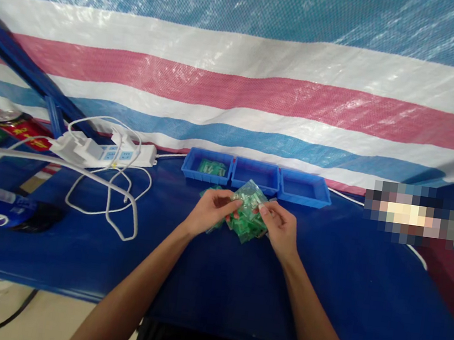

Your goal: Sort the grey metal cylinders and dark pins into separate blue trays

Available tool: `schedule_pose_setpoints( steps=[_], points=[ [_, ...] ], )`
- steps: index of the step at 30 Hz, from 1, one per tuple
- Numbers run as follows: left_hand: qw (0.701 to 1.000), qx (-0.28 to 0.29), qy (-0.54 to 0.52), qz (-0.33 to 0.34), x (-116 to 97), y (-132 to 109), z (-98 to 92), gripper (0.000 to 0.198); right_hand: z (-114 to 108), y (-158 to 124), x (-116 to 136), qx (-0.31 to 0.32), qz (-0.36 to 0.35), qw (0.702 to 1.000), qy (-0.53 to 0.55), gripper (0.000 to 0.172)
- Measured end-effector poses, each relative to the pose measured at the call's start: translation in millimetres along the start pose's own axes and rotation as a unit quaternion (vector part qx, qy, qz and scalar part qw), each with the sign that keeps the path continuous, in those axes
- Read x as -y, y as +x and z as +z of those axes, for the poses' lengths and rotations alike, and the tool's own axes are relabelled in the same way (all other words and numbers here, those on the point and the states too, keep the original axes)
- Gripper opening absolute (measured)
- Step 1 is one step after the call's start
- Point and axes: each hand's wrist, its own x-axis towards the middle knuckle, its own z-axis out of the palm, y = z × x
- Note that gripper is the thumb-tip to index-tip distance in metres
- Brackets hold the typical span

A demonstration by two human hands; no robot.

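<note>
- Desk [113,272]: smooth dark-blue surface, soft sheen, running wide from left end to right end.
- Left hand [212,210]: fingers bent, thumb pressed on the left side of a see-through packet [250,192], grasping it.
- Right hand [280,227]: thumb and curled fingers pinch the same packet at its right side.
- Packet: thin, glossy film, one corner pointing toward the far edge; pale green bits show through. Held over mid-desk, nearer the far edge than the near one.
- Green heap [244,231]: directly beneath the packet, loose and overlapping, shiny flat pieces with angular corners; more green shows beside the left hand. Contents too small to make out.
- Three blue plastic bins stand in a row by the far edge, shallow, rectangular, walls sloping: left bin [205,177] with green packets [213,167] inside, middle bin [257,165], right bin [304,200].
- Left of the bins: boxy white power strip [128,156], hard plastic, pale-blue socket panels; white cable [135,216] in loose loops spilling toward the desk's middle.
- Left end: dark bottle [0,210] on its side, rounded, blue label; red container [27,130] near the far left corner.
- Behind the far edge: woven striped tarp [237,90], blue, white and red, creased and glossy.
</note>
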Motion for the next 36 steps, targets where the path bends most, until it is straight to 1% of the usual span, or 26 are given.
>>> schedule_pose_setpoints(
  steps=[4, 9, 11, 14, 15, 17, 19, 20, 22, 23, 25, 27, 28, 30, 34, 36],
  points=[
    [0.997, -0.058, -0.041, 0.002, 5, 4, -8.9, 0.036, -2, 1, 2, -0.001, -0.006, 1.000, -0.020, 0.032],
    [0.987, -0.114, -0.109, -0.005, 11, 10, -20.8, 0.034, -4, 2, 2, -0.008, -0.021, 0.999, -0.043, 0.032],
    [0.977, -0.157, -0.141, -0.007, 12, 13, -24.8, 0.034, -4, 2, 2, -0.008, -0.026, 0.998, -0.050, 0.033],
    [0.953, -0.230, -0.195, -0.014, 14, 18, -28.9, 0.037, -4, 2, 2, -0.005, -0.030, 0.998, -0.050, 0.033],
    [0.947, -0.244, -0.207, -0.019, 15, 19, -29.8, 0.040, -4, 2, 1, -0.003, -0.031, 0.998, -0.048, 0.033],
    [0.943, -0.256, -0.211, -0.030, 18, 20, -31.0, 0.045, -4, 2, 1, -0.001, -0.031, 0.998, -0.045, 0.032],
    [0.952, -0.257, -0.161, -0.026, 21, 20, -32.4, 0.046, -4, 1, 0, 0.000, -0.030, 0.998, -0.047, 0.032],
    [0.960, -0.257, -0.108, -0.014, 22, 19, -33.4, 0.043, -4, 1, 0, 0.000, -0.031, 0.998, -0.048, 0.032],
    [0.967, -0.247, 0.049, 0.032, 24, 16, -36.1, 0.035, -5, 1, 0, 0.000, -0.036, 0.998, -0.054, 0.031],
    [0.960, -0.234, 0.143, 0.059, 23, 13, -37.6, 0.030, -5, 1, -1, 0.000, -0.039, 0.998, -0.057, 0.030],
    [0.923, -0.195, 0.316, 0.099, 21, 9, -40.5, 0.024, -7, 2, -1, -0.002, -0.045, 0.997, -0.063, 0.029],
    [0.885, -0.157, 0.427, 0.101, 19, 5, -42.6, 0.026, -8, 2, -2, -0.004, -0.048, 0.997, -0.065, 0.029],
    [0.872, -0.141, 0.460, 0.092, 18, 3, -43.4, 0.028, -8, 3, -2, -0.004, -0.049, 0.997, -0.066, 0.029],
    [0.857, -0.124, 0.495, 0.071, 18, 2, -44.4, 0.030, -6, 3, -2, -0.007, -0.049, 0.996, -0.070, 0.028],
    [0.848, -0.120, 0.511, 0.070, 20, 2, -45.5, 0.033, -3, 1, -1, -0.002, -0.056, 0.995, -0.086, 0.027],
    [0.844, -0.126, 0.516, 0.070, 21, 2, -45.4, 0.034, -7, 0, 2, -0.015, -0.072, 0.993, -0.097, 0.027]
  ],
)
